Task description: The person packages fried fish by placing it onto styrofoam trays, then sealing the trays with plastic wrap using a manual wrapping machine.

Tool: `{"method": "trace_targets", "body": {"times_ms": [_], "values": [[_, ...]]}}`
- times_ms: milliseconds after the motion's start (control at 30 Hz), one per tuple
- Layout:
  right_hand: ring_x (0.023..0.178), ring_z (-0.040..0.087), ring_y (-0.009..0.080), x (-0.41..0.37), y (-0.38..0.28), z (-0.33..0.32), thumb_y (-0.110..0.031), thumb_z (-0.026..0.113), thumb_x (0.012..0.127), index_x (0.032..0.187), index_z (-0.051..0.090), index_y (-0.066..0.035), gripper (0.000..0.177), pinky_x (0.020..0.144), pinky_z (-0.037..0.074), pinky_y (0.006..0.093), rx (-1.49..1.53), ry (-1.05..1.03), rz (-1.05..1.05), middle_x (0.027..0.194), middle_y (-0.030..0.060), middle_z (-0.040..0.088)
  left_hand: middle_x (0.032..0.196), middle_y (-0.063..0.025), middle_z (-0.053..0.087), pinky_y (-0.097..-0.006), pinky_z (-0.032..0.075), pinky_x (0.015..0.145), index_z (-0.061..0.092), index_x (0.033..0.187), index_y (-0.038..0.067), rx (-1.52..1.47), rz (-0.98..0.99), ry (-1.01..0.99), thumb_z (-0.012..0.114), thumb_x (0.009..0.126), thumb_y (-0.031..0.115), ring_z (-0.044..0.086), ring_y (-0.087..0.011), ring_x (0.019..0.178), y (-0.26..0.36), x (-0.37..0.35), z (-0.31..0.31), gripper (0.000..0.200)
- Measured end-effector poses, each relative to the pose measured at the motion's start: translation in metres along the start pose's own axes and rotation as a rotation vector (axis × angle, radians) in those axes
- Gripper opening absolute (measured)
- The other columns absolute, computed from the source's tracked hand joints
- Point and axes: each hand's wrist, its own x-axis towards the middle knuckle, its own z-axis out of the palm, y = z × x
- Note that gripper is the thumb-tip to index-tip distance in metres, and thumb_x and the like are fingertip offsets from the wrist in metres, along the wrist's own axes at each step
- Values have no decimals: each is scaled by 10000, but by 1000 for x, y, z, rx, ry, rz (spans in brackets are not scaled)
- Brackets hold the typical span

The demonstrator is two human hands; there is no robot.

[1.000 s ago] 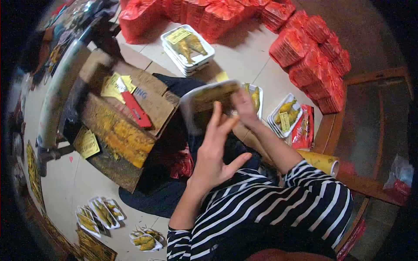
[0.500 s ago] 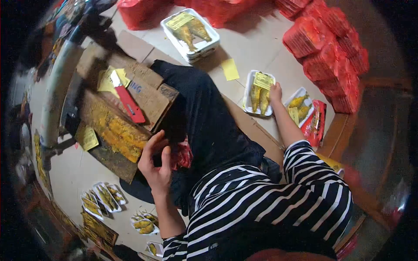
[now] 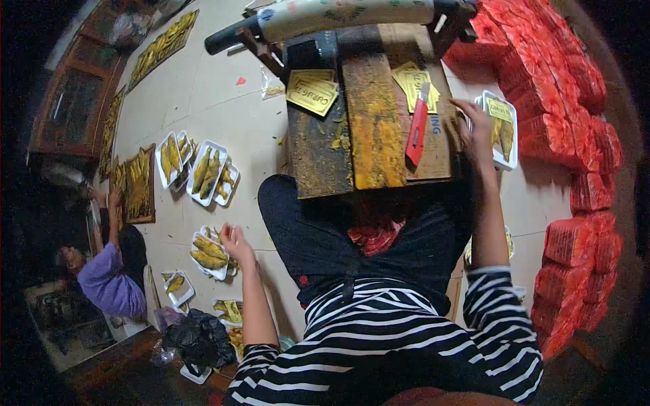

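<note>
My left hand reaches out over the floor, fingers loosely apart, right beside a white foam tray of yellow fish. My right hand, its fingers spread and slightly bent, hovers at the right edge of the work block. Just past it stand stacked foam trays with fish and a yellow label on top. On the block, a red box cutter lies partly over yellow labels. A wooden board stained yellow runs down the middle, with more labels to its left.
A large film roll spans the block's far end. Red wrapped bundles are piled along the right. More fish trays lie on the left floor. Further left, a person in a purple top works at a rack of fish.
The view has swung left. My right hand has let go of the labelled fish tray and come to the block's edge. My left hand has moved from beside the block to the left-hand trays.
</note>
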Motion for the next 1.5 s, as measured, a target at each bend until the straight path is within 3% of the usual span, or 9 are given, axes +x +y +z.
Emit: {"method": "trace_targets", "body": {"times_ms": [200,233,300,467,700,867,1000,1233,1500], "values": [[923,555,238,58,13,48,-98,569,797,1078,539,-8,297,784,436,333,-165,-240,75,999,157,579,1139,-93,521,-346,390,878,473,1137,24,-158,-686,575,503,826,151,497,-223,992,-115,-12,-104,337],[915,565,222,54,57,70,-113,595,801,1076,529,3,306,734,462,325,411,-126,183,964,158,588,1080,-57,521,-382,465,737,594,1009,86,-580,-858,674,547,791,209,526,-181,906,-231,-10,-145,254],[776,572,189,63,112,78,-186,649,782,1033,536,18,343,671,467,296,-34,-175,46,877,129,598,1179,-76,487,-408,287,951,448,1187,64,-605,-1108,641,389,837,419,423,-196,1108,-153,-44,-127,501],[684,532,182,59,76,77,-305,660,768,949,556,23,389,620,439,304,-17,-28,188,794,110,589,1259,-26,427,-421,201,1006,401,1223,98,-868,-887,403,405,818,533,387,-178,1176,-102,-33,-55,595],[663,477,129,59,69,76,-246,593,829,810,534,34,286,614,413,268,313,-1,225,721,28,559,1123,28,491,-356,261,968,459,1128,145,-1265,-1028,909,488,821,415,436,-123,1103,-97,24,-12,410],[829,566,172,65,167,78,-111,491,876,1155,510,0,301,749,452,275,302,-21,132,1001,124,593,1083,10,518,-349,382,840,474,1097,147,-1268,-1058,1149,484,835,308,499,-116,997,-117,52,-21,308],[906,548,200,54,109,75,-92,489,874,1173,480,3,314,781,446,292,315,115,-16,1022,120,568,1050,-72,547,-361,455,729,491,1101,87,-827,-1018,949,474,840,260,539,-196,911,-242,40,-51,314],[787,562,154,50,13,51,-146,559,832,974,589,19,220,718,444,284,180,89,224,889,100,623,984,-113,565,-302,444,769,500,1060,29,-822,-358,687,444,868,204,542,-205,855,14,-7,-37,265],[759,559,91,43,-10,26,-70,500,855,1009,565,26,193,689,445,221,493,184,124,822,40,609,893,-45,582,-292,454,727,558,975,17,-836,-133,-530,465,847,155,559,-143,799,185,16,147,211]]}}
